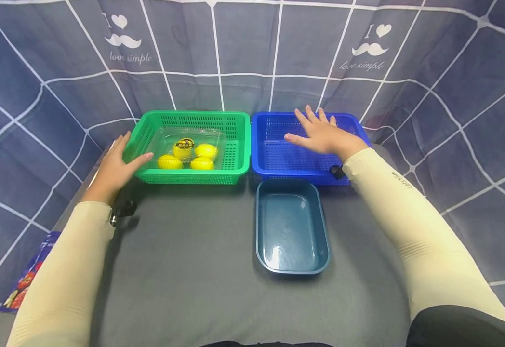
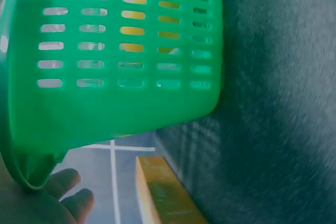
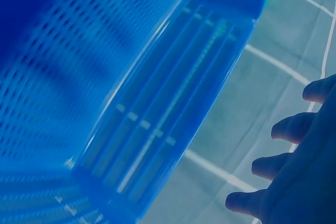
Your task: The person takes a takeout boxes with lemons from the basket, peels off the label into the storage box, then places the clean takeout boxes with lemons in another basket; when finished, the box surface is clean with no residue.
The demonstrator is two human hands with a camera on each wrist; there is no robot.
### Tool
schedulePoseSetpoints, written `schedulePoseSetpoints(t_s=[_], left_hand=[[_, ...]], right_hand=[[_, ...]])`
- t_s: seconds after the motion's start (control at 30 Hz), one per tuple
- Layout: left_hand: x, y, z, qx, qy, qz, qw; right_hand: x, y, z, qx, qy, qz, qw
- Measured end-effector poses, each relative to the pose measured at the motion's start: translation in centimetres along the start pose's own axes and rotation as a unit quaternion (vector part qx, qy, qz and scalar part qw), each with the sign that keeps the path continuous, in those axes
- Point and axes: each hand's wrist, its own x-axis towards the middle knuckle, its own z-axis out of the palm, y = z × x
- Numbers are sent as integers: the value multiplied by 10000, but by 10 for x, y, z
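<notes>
At the left end of a green plastic basket (image 1: pixel 235 169), my left hand (image 1: pixel 115 168) has its fingers fairly straight along the outside and its thumb reaching over the rim. In the left wrist view, fingertips (image 2: pixel 79 203) show just beyond the basket's corner. Inside this basket lies a clear plastic box (image 1: pixel 219 140) with several round yellow items (image 1: pixel 206 151), some ridged, and a black-and-gold label. My right hand (image 1: pixel 324 136) is spread over the blue plastic basket (image 1: pixel 278 166), holding nothing. The right wrist view shows its fingers (image 3: pixel 294 128) apart, beyond the blue rim.
A dark teal tub (image 1: pixel 291 226), with nothing inside, sits in front of the blue basket. A colourful packet (image 1: pixel 27 284) lies at the left table edge, partly behind my sleeve. The left wrist view has an orange-brown box (image 2: pixel 165 190) past the green basket. Checked cloth (image 1: pixel 248 53) hangs behind.
</notes>
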Motion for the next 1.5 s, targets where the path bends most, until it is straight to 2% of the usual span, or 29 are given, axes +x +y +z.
schedulePoseSetpoints(t_s=[0.1, 0.2, 0.4, 0.57, 0.63, 0.7, 0.77, 0.8, 0.83, 0.93, 1.0, 1.03, 1.17, 1.27, 1.33, 1.4, 1.5], left_hand=[[-5, -2, 3, -434, 246, -209, 9985], [-9, -4, 6, -927, 448, -309, 9942], [-13, -7, 15, -1982, 863, -660, 9741], [-15, -11, 28, -2490, 1231, -893, 9565], [-17, -12, 33, -2824, 1399, -931, 9445], [-18, -14, 39, -3246, 1557, -891, 9287], [-19, -14, 44, -3712, 1660, -822, 9099], [-19, -14, 46, -4019, 1699, -762, 8965], [-19, -14, 48, -4221, 1720, -704, 8873], [-17, -14, 52, -4768, 1744, -634, 8592], [-17, -15, 53, -4982, 1775, -641, 8462], [-17, -16, 54, -4993, 1793, -644, 8453], [-18, -16, 55, -5211, 1854, -576, 8311], [-18, -16, 56, -5414, 1846, -469, 8189], [-18, -16, 56, -5486, 1844, -427, 8144], [-18, -17, 57, -5504, 1852, -404, 8131], [-18, -17, 57, -5559, 1863, -379, 8092]], right_hand=[[11, -12, 2, 108, -9, -102, 9999], [24, -25, 5, 449, 33, -290, 9986], [52, -60, 16, 1389, 201, -855, 9864], [69, -102, 24, 1634, 372, -955, 9812], [76, -118, 27, 1709, 348, -904, 9805], [81, -134, 32, 1903, 249, -824, 9779], [88, -147, 39, 2226, 179, -710, 9722], [90, -153, 43, 2434, 155, -636, 9677], [92, -159, 46, 2651, 160, -562, 9625], [98, -174, 56, 3315, 236, -240, 9428], [100, -184, 62, 3855, 229, 64, 9224], [101, -188, 65, 4129, 204, 272, 9101], [102, -201, 76, 5116, 93, 910, 8543], [101, -206, 83, 5632, -11, 1121, 8187], [101, -208, 86, 5941, -85, 1191, 7955], [102, -208, 90, 6179, -132, 1232, 7765], [105, -207, 94, 6422, -120, 1200, 7570]])
